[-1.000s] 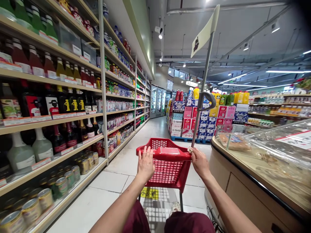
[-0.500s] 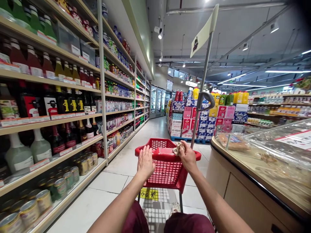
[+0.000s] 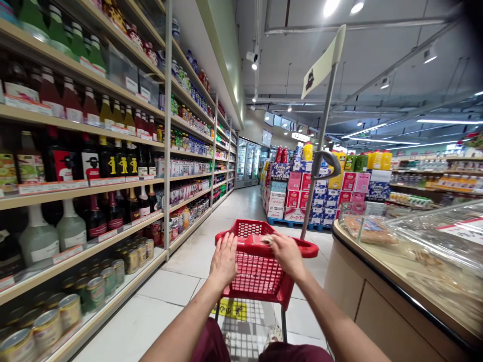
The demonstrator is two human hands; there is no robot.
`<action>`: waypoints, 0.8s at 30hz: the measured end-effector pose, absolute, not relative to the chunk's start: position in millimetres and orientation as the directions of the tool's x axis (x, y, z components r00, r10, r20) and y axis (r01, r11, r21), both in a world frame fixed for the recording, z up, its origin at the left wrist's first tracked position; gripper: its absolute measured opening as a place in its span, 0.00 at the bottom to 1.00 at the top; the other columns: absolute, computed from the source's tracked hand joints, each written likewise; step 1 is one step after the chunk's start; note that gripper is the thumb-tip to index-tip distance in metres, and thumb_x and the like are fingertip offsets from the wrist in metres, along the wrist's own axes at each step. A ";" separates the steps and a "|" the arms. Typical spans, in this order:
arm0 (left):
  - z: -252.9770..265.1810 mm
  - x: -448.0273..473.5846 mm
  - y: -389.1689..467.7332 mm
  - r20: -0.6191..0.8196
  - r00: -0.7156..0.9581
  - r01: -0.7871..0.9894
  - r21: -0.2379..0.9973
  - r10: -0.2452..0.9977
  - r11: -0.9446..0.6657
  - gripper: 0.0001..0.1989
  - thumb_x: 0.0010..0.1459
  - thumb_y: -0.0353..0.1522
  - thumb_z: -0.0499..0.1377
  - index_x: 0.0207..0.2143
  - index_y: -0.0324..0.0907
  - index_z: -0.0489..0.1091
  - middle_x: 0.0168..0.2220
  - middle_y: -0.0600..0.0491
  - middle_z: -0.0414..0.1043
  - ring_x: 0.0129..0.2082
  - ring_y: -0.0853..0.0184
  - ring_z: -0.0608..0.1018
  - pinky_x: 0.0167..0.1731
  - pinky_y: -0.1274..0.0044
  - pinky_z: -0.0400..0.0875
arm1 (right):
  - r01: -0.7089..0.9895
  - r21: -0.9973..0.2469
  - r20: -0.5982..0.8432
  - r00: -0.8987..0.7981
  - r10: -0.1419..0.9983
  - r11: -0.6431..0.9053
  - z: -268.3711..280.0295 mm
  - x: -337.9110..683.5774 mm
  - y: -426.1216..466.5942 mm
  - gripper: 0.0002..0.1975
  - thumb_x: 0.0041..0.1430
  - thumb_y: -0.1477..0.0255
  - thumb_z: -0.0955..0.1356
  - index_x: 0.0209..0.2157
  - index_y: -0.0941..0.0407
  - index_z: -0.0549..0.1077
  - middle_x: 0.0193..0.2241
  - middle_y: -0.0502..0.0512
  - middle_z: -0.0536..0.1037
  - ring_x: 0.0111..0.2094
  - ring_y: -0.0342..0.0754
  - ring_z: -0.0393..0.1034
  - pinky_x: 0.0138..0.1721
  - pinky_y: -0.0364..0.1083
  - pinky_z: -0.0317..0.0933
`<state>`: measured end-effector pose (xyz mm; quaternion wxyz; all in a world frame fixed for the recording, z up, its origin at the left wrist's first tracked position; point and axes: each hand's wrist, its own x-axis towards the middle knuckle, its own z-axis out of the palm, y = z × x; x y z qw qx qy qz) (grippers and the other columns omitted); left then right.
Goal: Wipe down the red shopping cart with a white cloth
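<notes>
A red plastic shopping cart stands right in front of me, its red handle across the near top edge. My left hand rests on the left part of this handle with fingers stretched out and lying flat. To the right of the handle's middle, my right hand pinches a crumpled pale cloth against the handle. Most of the cloth is hidden under the fingers. A grey pole with a small cream flag rises at the cart's right side.
Shelves of bottles and cans line the left. At right stands a curved counter with a clear cover. Stacked drink cartons on a blue pallet are ahead. A tiled aisle leads to glass-door fridges.
My right hand has slid left along the handle with the cloth. My left hand has shifted slightly left on the handle. The scene has moved slightly right and down in view.
</notes>
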<state>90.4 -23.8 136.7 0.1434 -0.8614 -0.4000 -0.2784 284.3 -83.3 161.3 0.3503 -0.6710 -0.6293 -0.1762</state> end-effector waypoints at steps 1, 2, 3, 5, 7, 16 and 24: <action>134.7 89.8 -23.9 0.601 0.517 0.772 -0.020 0.610 -0.635 0.33 0.46 0.28 0.49 0.57 0.33 0.48 0.60 0.45 0.48 0.60 0.61 0.46 0.58 0.66 0.43 | 0.962 -0.273 0.676 0.199 0.709 -0.009 159.7 293.3 -85.0 0.16 0.59 0.69 0.56 0.42 0.54 0.72 0.44 0.55 0.72 0.48 0.48 0.63 0.49 0.50 0.54; 133.3 90.0 -24.0 0.603 0.508 0.777 -0.013 0.615 -0.630 0.33 0.46 0.29 0.50 0.57 0.33 0.48 0.60 0.45 0.48 0.60 0.60 0.46 0.58 0.65 0.43 | 0.958 -0.285 0.680 0.232 0.696 -0.040 158.6 296.6 -84.8 0.17 0.59 0.69 0.56 0.41 0.55 0.72 0.44 0.56 0.72 0.48 0.48 0.63 0.49 0.50 0.54; 132.5 90.4 -24.0 0.603 0.501 0.781 -0.005 0.621 -0.625 0.34 0.46 0.30 0.50 0.57 0.32 0.48 0.60 0.44 0.48 0.60 0.59 0.46 0.58 0.64 0.43 | 0.960 -0.277 0.689 0.230 0.687 -0.043 158.0 293.3 -82.8 0.17 0.59 0.69 0.56 0.42 0.55 0.72 0.44 0.57 0.72 0.48 0.48 0.63 0.50 0.50 0.54; 133.2 90.3 -22.7 0.593 0.513 0.774 -0.008 0.621 -0.633 0.34 0.46 0.31 0.51 0.57 0.31 0.48 0.60 0.43 0.49 0.60 0.58 0.46 0.58 0.64 0.42 | 0.978 -0.209 0.719 0.138 0.682 0.022 158.4 271.4 -75.5 0.17 0.59 0.68 0.56 0.42 0.56 0.72 0.44 0.58 0.72 0.48 0.49 0.62 0.50 0.50 0.53; 135.8 88.2 -19.4 0.583 0.541 0.758 -0.026 0.606 -0.652 0.33 0.46 0.31 0.50 0.57 0.32 0.49 0.60 0.44 0.49 0.60 0.59 0.47 0.58 0.64 0.42 | 0.984 -0.114 0.736 -0.008 0.677 0.136 160.3 246.0 -69.1 0.16 0.59 0.69 0.57 0.43 0.55 0.71 0.46 0.57 0.71 0.49 0.49 0.61 0.51 0.50 0.52; 140.3 94.0 -21.4 0.603 0.469 0.776 0.068 0.645 -0.628 0.29 0.49 0.33 0.51 0.55 0.33 0.54 0.56 0.43 0.56 0.58 0.59 0.53 0.57 0.64 0.44 | 0.942 -0.323 0.686 0.302 0.662 -0.095 159.4 306.0 -87.0 0.19 0.59 0.68 0.54 0.40 0.56 0.73 0.40 0.56 0.74 0.43 0.47 0.67 0.46 0.47 0.57; 151.9 78.3 -14.9 0.595 0.496 0.742 0.090 0.633 -0.665 0.22 0.53 0.35 0.50 0.50 0.39 0.60 0.52 0.46 0.63 0.53 0.61 0.62 0.56 0.66 0.46 | 0.980 -0.136 0.724 -0.003 0.690 0.147 155.4 258.6 -72.4 0.16 0.59 0.69 0.57 0.46 0.53 0.69 0.47 0.54 0.70 0.50 0.48 0.60 0.51 0.51 0.53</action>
